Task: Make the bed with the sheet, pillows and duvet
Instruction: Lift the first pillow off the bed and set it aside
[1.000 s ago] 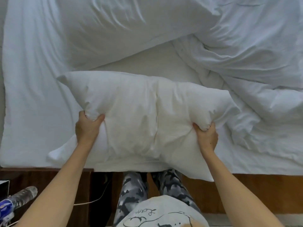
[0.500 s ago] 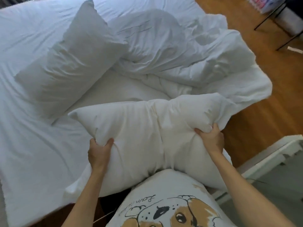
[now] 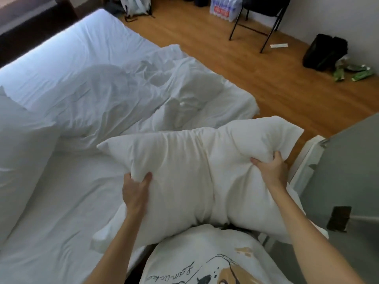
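I hold a white pillow [image 3: 190, 167] in front of my body, lifted off the bed's near edge. My left hand [image 3: 135, 188] grips its left side with a bunch of fabric in the fingers. My right hand [image 3: 270, 171] grips its right side the same way. A second white pillow [image 3: 22, 150] lies on the bed at the left. The white duvet [image 3: 127, 95] is crumpled in a heap across the bed's middle and far right side. The white sheet [image 3: 67, 201] covers the mattress and is wrinkled.
Wooden floor [image 3: 256, 72] lies beyond the bed to the right. A black chair [image 3: 258, 21], a pack of water bottles [image 3: 223, 9] and a black bin [image 3: 324, 52] stand along the far wall. A grey-topped white table [image 3: 338, 171] is close at my right.
The pillow has come up off the bed and swung to the right with my hands. My view has turned right, so the floor and the table now show.
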A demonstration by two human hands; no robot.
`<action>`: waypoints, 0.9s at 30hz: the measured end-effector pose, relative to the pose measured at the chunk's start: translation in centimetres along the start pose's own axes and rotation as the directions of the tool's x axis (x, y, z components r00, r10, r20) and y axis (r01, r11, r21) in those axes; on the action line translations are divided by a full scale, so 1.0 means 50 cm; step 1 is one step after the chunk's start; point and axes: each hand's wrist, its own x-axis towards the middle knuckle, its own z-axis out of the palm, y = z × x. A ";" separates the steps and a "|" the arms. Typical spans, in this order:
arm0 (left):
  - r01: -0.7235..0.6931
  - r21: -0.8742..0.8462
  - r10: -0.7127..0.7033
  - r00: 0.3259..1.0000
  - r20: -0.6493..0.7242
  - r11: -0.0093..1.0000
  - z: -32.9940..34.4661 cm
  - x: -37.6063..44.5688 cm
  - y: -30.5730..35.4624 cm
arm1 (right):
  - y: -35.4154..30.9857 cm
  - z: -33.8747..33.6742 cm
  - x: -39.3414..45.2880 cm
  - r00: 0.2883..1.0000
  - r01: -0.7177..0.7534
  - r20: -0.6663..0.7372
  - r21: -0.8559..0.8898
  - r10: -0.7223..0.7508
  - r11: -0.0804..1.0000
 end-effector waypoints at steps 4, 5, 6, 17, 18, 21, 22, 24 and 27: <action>-0.042 0.013 0.041 0.998 0.044 0.999 0.229 -0.019 0.184 | 0.012 -0.131 0.212 0.998 -0.024 -0.061 0.007 0.025 1.000; -0.055 0.004 0.055 0.997 0.053 0.998 0.281 -0.023 0.228 | 0.014 -0.164 0.262 0.996 -0.030 -0.087 0.014 0.031 0.999; -0.069 -0.005 0.069 0.996 0.058 0.998 0.329 -0.026 0.268 | 0.017 -0.197 0.309 0.993 -0.038 -0.112 0.025 0.040 0.999; -0.198 -0.023 0.200 0.975 0.098 0.980 0.759 0.033 0.646 | 0.020 -0.420 0.777 0.966 -0.055 -0.251 0.060 0.068 0.997; -0.193 -0.025 0.194 0.976 0.101 0.981 0.803 0.051 0.674 | 0.020 -0.428 0.826 0.964 -0.057 -0.255 0.063 0.072 0.996; -0.191 -0.024 0.192 0.975 0.110 0.981 0.950 0.111 0.764 | 0.014 -0.445 0.983 0.965 -0.047 -0.254 0.055 0.059 0.997; -0.193 -0.034 0.196 0.973 0.123 0.981 1.004 0.137 0.796 | 0.007 -0.451 1.042 0.965 -0.050 -0.256 0.057 0.063 0.997; -0.201 -0.022 0.202 0.966 0.160 0.979 1.103 0.165 0.871 | -0.011 -0.468 1.150 0.962 -0.049 -0.266 0.039 0.058 0.998; -0.186 -0.010 0.185 0.970 0.156 0.983 1.229 0.201 1.004 | -0.052 -0.518 1.315 0.957 -0.063 -0.282 0.026 0.068 0.998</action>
